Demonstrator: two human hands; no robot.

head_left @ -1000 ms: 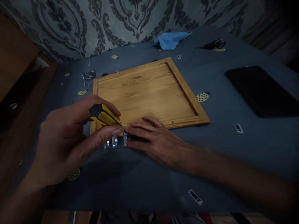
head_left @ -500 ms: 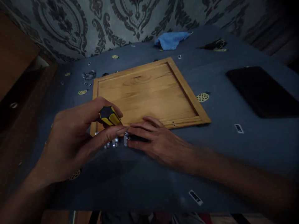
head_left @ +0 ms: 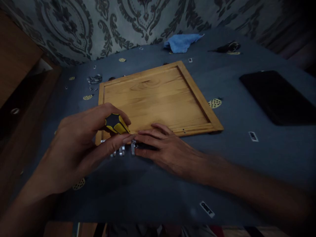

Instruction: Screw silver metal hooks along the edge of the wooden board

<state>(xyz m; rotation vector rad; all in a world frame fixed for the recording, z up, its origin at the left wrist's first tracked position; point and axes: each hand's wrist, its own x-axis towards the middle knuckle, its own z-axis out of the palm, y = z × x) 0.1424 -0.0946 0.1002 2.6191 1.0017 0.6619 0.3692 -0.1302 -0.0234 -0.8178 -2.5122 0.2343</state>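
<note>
A framed wooden cabinet door (head_left: pixel 153 102) lies on the cloth-covered table. My left hand (head_left: pixel 71 151) is closed round a screwdriver (head_left: pixel 115 123) with a yellow and black handle, tilted over the door's near edge. Its tip is hidden by my fingers. My right hand (head_left: pixel 170 149) rests at that same edge, some fingers on the wood, with thumb and fingertips against a small metal hinge (head_left: pixel 133 147). Further left, partly behind my left thumb, another shiny metal part (head_left: pixel 122 150) juts from the edge. Two small dark holes show at the edge's right end.
Loose metal hardware (head_left: pixel 95 79) and small screws (head_left: pixel 93 89) lie beyond the door's left corner. At the back are a blue cloth (head_left: pixel 182 43) and a dark tool-like object (head_left: pixel 225 47). A black flat device (head_left: pixel 278 98) lies right; wooden furniture (head_left: pixel 19 56) stands left.
The screwdriver handle has turned slightly in my left hand. Both hands stay in place at the door's near edge.
</note>
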